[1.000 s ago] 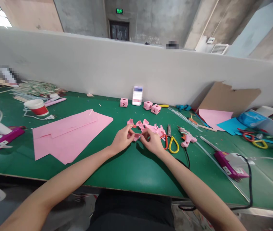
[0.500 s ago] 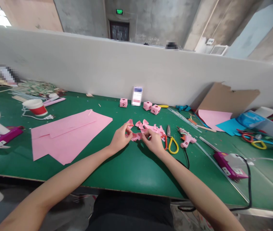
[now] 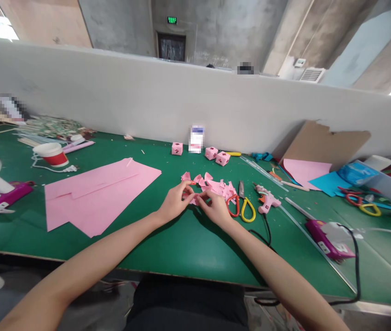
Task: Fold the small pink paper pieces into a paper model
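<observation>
My left hand (image 3: pixel 174 202) and my right hand (image 3: pixel 215 208) almost meet above the green table. A small pink paper piece (image 3: pixel 192 199) is pinched between their fingertips, which partly cover it. Just beyond my fingers lie several curled and cut pink paper scraps (image 3: pixel 220 187). Scissors with one red and one yellow handle (image 3: pixel 249 210) rest close to the right of my right hand. A pink glue gun (image 3: pixel 270 202) with a black cord lies beyond them. Farther back stand three pink paper cubes (image 3: pixel 177 149) with dark diamond-shaped openings.
Large pink paper sheets (image 3: pixel 102 195) cover the table on the left, near a red-and-white cup (image 3: pixel 51 154). On the right are a purple power strip (image 3: pixel 328 241), clear sticks, a second pair of scissors (image 3: pixel 368 209) and brown cardboard (image 3: pixel 323 142). A grey partition (image 3: pixel 129 96) runs along the back.
My right hand has moved left, so my fingertips are closer together on the pink paper. The red scissor handle shows more now.
</observation>
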A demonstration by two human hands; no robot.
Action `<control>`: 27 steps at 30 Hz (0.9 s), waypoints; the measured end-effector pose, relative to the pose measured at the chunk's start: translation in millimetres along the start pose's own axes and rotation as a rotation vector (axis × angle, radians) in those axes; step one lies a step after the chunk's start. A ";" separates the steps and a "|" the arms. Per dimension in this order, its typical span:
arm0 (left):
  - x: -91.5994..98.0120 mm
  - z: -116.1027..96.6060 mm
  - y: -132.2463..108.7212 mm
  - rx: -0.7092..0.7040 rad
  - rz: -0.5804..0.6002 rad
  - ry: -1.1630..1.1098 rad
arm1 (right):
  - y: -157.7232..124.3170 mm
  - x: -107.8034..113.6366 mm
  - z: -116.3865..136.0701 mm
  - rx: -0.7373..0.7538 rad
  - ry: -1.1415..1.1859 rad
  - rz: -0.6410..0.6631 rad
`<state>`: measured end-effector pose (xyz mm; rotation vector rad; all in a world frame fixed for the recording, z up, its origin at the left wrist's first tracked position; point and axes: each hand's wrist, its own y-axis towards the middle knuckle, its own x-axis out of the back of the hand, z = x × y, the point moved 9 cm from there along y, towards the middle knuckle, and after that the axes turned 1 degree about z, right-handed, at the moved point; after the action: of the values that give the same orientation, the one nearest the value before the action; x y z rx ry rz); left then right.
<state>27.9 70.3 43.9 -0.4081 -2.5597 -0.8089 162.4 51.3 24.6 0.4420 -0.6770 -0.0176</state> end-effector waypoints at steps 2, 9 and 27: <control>-2.1 -1.1 -0.7 0.003 0.014 0.012 | 0.6 1.5 -1.4 -0.007 0.007 -0.009; -12.2 -1.2 -3.4 -0.012 0.125 0.046 | -3.6 -3.1 16.7 0.176 -0.263 0.095; -19.6 -13.7 -7.5 -0.127 0.095 0.381 | -3.8 -3.3 15.6 0.100 -0.172 0.026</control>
<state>46.1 53.3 41.2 -0.3703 -2.1302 -0.9194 150.7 42.3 31.8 0.5316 -0.8555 0.0025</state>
